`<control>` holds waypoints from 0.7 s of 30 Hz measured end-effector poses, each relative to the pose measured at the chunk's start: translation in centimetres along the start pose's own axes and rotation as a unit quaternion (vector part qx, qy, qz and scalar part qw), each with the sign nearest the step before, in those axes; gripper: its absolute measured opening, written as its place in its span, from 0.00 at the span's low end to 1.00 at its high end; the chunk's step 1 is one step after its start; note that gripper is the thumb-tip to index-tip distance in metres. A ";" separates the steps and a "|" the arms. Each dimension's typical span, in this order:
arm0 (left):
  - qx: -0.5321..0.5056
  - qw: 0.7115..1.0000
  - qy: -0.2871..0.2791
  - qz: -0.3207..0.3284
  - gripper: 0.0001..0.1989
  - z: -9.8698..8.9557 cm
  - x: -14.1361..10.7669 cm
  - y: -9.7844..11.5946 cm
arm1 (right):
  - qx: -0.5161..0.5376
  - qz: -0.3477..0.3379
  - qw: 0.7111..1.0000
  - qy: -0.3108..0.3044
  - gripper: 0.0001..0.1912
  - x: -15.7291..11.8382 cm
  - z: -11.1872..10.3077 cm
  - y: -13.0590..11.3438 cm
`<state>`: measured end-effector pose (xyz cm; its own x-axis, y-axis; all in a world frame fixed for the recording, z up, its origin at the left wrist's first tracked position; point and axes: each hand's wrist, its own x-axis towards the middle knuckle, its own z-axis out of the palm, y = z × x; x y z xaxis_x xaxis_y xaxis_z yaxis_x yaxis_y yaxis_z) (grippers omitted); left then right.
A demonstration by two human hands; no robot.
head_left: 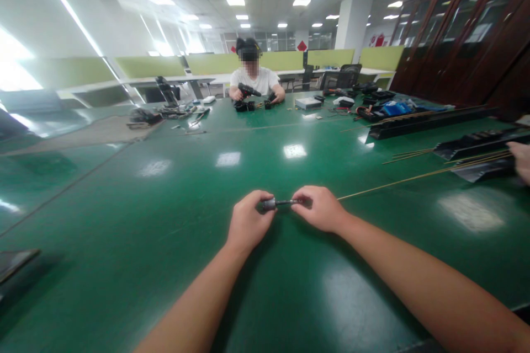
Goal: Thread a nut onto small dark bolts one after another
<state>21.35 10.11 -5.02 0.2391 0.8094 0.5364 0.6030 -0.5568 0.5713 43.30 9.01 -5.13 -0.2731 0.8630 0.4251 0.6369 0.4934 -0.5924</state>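
Above the green tabletop, my left hand (250, 219) is closed around a small grey cylinder (269, 204). A thin dark shaft (284, 202) sticks out of the cylinder to the right. My right hand (321, 208) pinches the far end of that shaft between thumb and fingertips; what lies inside the pinch is hidden. From behind my right hand a long, thin yellow rod (397, 181) runs off to the right. I cannot tell whether that rod joins the shaft.
Another person's hand (520, 160) is at the right edge, near black channel pieces (480, 171) and more thin rods. Across the green table (165, 193), a person (256, 80) holds a power drill (248, 90). A white box (308, 103) and tools lie at the back.
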 end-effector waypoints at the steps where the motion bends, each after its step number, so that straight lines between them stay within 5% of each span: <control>1: 0.001 1.000 0.000 -0.002 0.09 0.0 0.0 0.0 | 0.000 0.000 1.000 -0.001 0.05 0.0 0.0 0.0; 21: 0.017 0.999 0.023 -0.016 0.09 -0.4 0.2 0.0 | -0.007 0.009 1.000 0.011 0.05 0.0 -0.2 0.4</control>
<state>21.08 10.19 -4.68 0.1849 0.8164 0.5471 0.6350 -0.5241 0.5676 43.66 9.22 -5.19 -0.2458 0.8695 0.4284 0.6524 0.4753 -0.5904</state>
